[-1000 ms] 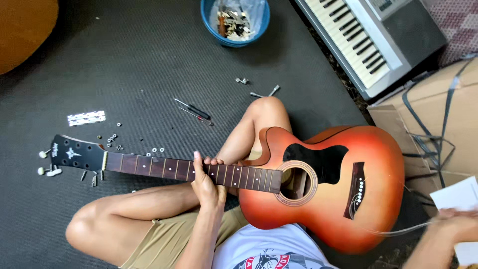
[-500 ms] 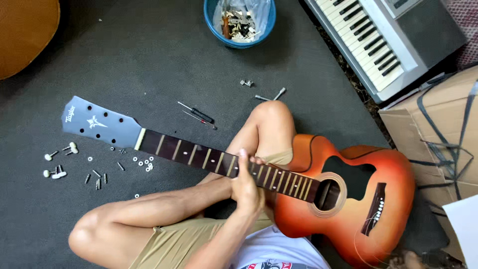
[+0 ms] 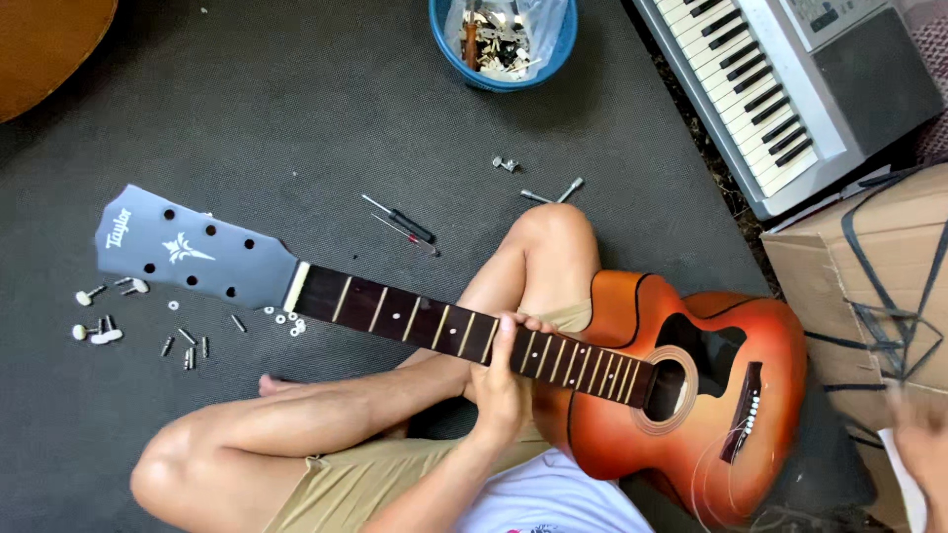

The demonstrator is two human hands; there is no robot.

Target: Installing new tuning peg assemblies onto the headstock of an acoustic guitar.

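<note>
Left hand (image 3: 502, 380) wrapped round neck of sunburst acoustic guitar (image 3: 681, 385), grip pinching fretboard, steadying body across lap. Right hand (image 3: 923, 444) blurred at frame edge beside guitar body, near cardboard box (image 3: 869, 266); grip cannot tell. Tuning pegs (image 3: 99, 331) loose on floor beside headstock.

a home music-repair corner, worked on the floor: a stringless guitar (image 3: 632, 375) on a dark mat (image 3: 247, 128), loose tuning pegs (image 3: 99, 331), screwdrivers (image 3: 400, 222), a blue parts bowl (image 3: 504, 39), a keyboard (image 3: 780, 79) and a cardboard box (image 3: 869, 276).
</note>
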